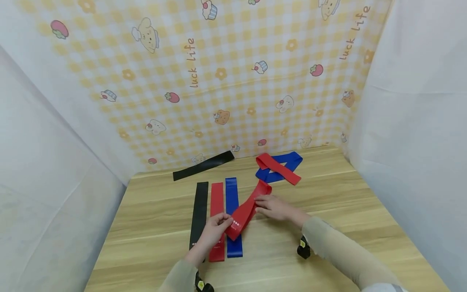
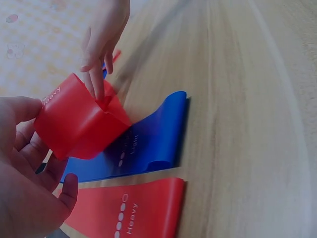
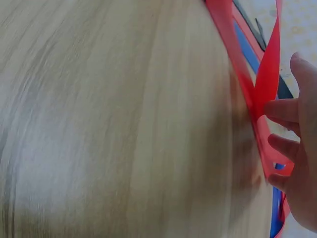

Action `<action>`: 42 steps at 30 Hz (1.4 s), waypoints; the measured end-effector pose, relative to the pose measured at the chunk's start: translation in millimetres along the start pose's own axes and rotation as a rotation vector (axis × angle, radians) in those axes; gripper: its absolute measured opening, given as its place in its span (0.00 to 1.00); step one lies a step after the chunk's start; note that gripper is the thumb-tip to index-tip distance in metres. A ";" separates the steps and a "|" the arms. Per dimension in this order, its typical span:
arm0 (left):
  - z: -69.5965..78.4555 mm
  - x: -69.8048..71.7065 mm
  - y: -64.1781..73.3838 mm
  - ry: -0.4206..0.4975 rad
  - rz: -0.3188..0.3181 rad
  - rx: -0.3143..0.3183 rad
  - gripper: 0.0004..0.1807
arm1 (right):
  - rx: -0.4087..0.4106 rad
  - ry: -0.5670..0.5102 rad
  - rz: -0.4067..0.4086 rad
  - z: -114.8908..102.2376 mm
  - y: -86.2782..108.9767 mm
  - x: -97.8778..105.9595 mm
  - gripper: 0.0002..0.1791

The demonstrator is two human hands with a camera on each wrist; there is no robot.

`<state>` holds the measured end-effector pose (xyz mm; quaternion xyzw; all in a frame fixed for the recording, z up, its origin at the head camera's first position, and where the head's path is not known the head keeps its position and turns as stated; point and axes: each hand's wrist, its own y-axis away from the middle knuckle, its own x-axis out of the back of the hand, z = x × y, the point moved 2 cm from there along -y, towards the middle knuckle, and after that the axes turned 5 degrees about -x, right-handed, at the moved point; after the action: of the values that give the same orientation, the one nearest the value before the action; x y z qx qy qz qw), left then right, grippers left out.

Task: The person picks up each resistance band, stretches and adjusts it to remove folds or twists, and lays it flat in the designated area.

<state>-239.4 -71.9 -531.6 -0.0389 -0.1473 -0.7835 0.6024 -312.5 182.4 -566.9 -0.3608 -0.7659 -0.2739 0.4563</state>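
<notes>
A red resistance band (image 1: 242, 215), a flat loop with white print, slants across the middle of the table. My left hand (image 1: 213, 231) pinches its near end, thumb against the edge in the left wrist view. Relaxed fingers of my right hand (image 1: 275, 209) touch the band farther along; in the left wrist view they reach into the loop. Below it lies a flat blue band (image 1: 234, 248) printed "Light", partly covered. Left of that are a flat red band (image 1: 217, 196) marked "Heavy" and a black band (image 1: 199, 211), whose near end my left arm partly hides.
Near the back edge another black band (image 1: 204, 165) lies at a slant. At the back right a twisted red band (image 1: 279, 167) crosses a blue loop (image 1: 294, 160). A checked cloth (image 1: 233, 89) hangs behind the wooden table (image 1: 328, 227), with white cloth at both sides.
</notes>
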 end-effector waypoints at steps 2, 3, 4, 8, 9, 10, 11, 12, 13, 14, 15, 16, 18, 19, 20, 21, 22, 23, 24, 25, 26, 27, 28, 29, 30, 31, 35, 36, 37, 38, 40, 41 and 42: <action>-14.3 -0.4 -5.2 0.001 0.001 0.009 0.15 | -0.005 -0.014 -0.002 2.0 -0.8 -1.4 0.28; -15.3 -0.6 -4.9 0.004 0.000 0.014 0.14 | -0.010 -0.025 -0.006 3.8 -1.2 -1.8 0.28; -16.2 -0.9 -4.4 0.006 -0.001 0.020 0.14 | -0.014 -0.035 -0.009 5.7 -1.6 -2.1 0.28; -17.7 -1.1 -1.2 -0.002 -0.004 0.023 0.15 | -0.005 -0.045 -0.023 10.7 0.6 -0.4 0.24; -17.8 -0.7 -0.2 -0.007 -0.003 0.022 0.15 | -0.005 -0.040 -0.032 11.3 1.6 0.0 0.24; -17.8 -0.3 0.8 -0.012 -0.001 0.020 0.15 | 0.005 -0.031 -0.035 11.4 2.7 0.5 0.23; -17.7 0.2 1.7 -0.016 0.001 0.018 0.15 | 0.014 -0.019 -0.040 11.3 3.7 1.0 0.23; -17.5 0.8 2.5 -0.017 0.003 0.016 0.15 | 0.025 -0.011 -0.043 10.8 4.7 1.3 0.23; -17.0 1.6 3.3 -0.017 0.006 0.014 0.15 | 0.034 0.000 -0.047 10.3 5.4 1.4 0.24; -16.5 2.3 4.0 -0.015 0.008 0.012 0.15 | 0.037 0.014 -0.053 9.7 5.9 0.9 0.24; -16.5 2.8 4.2 -0.009 0.008 0.014 0.15 | 0.040 0.029 -0.057 9.1 6.4 0.3 0.25; -16.0 3.2 4.6 -0.003 0.007 0.012 0.16 | 0.045 0.041 -0.058 8.5 6.6 -0.6 0.26; -15.2 3.6 5.3 0.007 0.004 0.011 0.16 | 0.031 0.065 -0.070 8.1 6.4 -3.1 0.29; -14.7 3.6 5.5 0.008 0.004 0.010 0.16 | 0.021 0.080 -0.072 8.3 6.1 -4.9 0.30; -14.3 3.5 5.7 0.009 0.003 0.008 0.16 | 0.007 0.089 -0.072 8.5 5.6 -6.3 0.32; -13.8 3.2 5.7 0.008 0.003 0.005 0.16 | -0.011 0.094 -0.072 8.8 4.7 -7.6 0.33; -13.4 2.9 5.6 0.007 0.002 0.002 0.15 | -0.030 0.102 -0.070 9.5 3.8 -8.9 0.34; -13.1 2.6 5.5 0.005 0.002 -0.001 0.15 | -0.054 0.106 -0.067 10.5 2.7 -10.0 0.35; -12.7 2.3 5.4 0.002 0.002 -0.005 0.15 | -0.074 0.110 -0.058 11.7 1.3 -11.0 0.36; -12.3 2.0 5.3 -0.002 0.000 -0.010 0.15 | -0.093 0.103 -0.043 12.7 0.0 -11.2 0.36; -12.2 1.6 5.2 -0.004 -0.001 -0.015 0.15 | -0.112 0.096 -0.030 13.9 -1.6 -11.1 0.37; -12.0 1.4 5.4 -0.007 -0.003 -0.019 0.15 | -0.131 0.093 -0.015 15.3 -3.1 -10.8 0.37; -12.2 1.5 5.7 -0.007 -0.005 -0.021 0.15 | -0.143 0.094 0.005 16.8 -5.0 -10.5 0.38; -12.5 1.7 6.1 -0.007 -0.008 -0.024 0.15 | -0.151 0.089 0.032 18.1 -6.8 -9.3 0.38; -12.8 1.9 6.5 -0.008 -0.011 -0.026 0.15 | -0.160 0.093 0.056 19.5 -8.6 -7.7 0.38; -13.2 2.2 7.0 -0.005 -0.014 -0.024 0.15 | -0.167 0.089 0.084 20.8 -10.3 -5.6 0.38; -14.7 3.5 9.3 0.001 -0.028 -0.016 0.15 | -0.196 0.097 0.195 27.9 -15.2 5.3 0.37; -15.1 3.9 9.8 0.001 -0.030 -0.013 0.15 | -0.211 0.086 0.215 30.1 -15.8 8.5 0.36; -15.3 4.3 10.3 0.001 -0.032 -0.010 0.15 | -0.224 0.072 0.238 32.2 -16.4 11.8 0.36; -15.5 4.7 10.8 -0.004 -0.032 -0.010 0.14 | -0.241 0.060 0.259 34.5 -16.8 14.8 0.35; -16.0 5.7 11.4 -0.019 -0.030 -0.008 0.14 | -0.272 0.002 0.299 38.7 -17.4 20.4 0.35; -16.2 6.1 11.7 -0.025 -0.028 -0.006 0.14 | -0.284 -0.027 0.319 40.6 -17.8 22.6 0.35; -16.5 6.7 11.9 -0.031 -0.025 -0.003 0.14 | -0.295 -0.077 0.339 42.1 -18.0 24.5 0.35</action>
<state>-228.0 -85.5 -543.6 -0.0499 -0.1559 -0.7905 0.5902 -356.0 210.7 -564.8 -0.5574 -0.6627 -0.2884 0.4086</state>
